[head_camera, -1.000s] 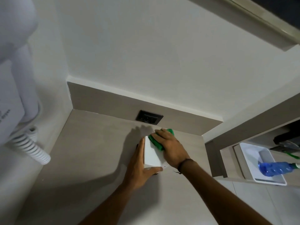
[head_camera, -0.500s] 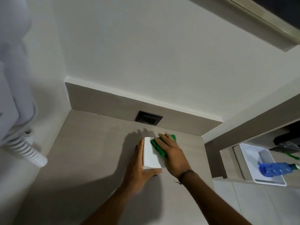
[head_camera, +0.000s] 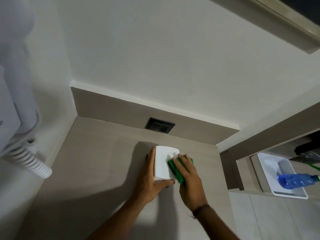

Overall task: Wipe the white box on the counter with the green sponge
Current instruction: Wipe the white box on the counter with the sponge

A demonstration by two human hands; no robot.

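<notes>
Two bare hands work at the lower centre of the frame, on a beige counter [head_camera: 90,170].

White box [head_camera: 163,163]: rests on the counter just below centre, in front of a low backsplash; top face up, near edge toward the camera.

Left hand [head_camera: 149,182]: pressed flat against the box's left side, fingers extended along that side, thumb hooked across the near lower edge. The hand is spread wide and braces the box rather than closing round it.

Right hand [head_camera: 187,177]: palm down over the right part of the box top, fingers laid nearly flat on the green sponge [head_camera: 174,168] and pressing it against the box. The sponge shows at the fingertips and along the hand's left edge; the rest is hidden beneath the palm. A dark band circles the wrist.

Black socket [head_camera: 160,125]: set in the backsplash, above the box in the frame.

White coiled cord [head_camera: 29,161]: hangs at the left edge from a white wall-mounted unit, partly out of frame.

White tray [head_camera: 266,174]: on a shelf at lower right, well apart from the box, with a blue bottle [head_camera: 296,181] lying in it.
</notes>
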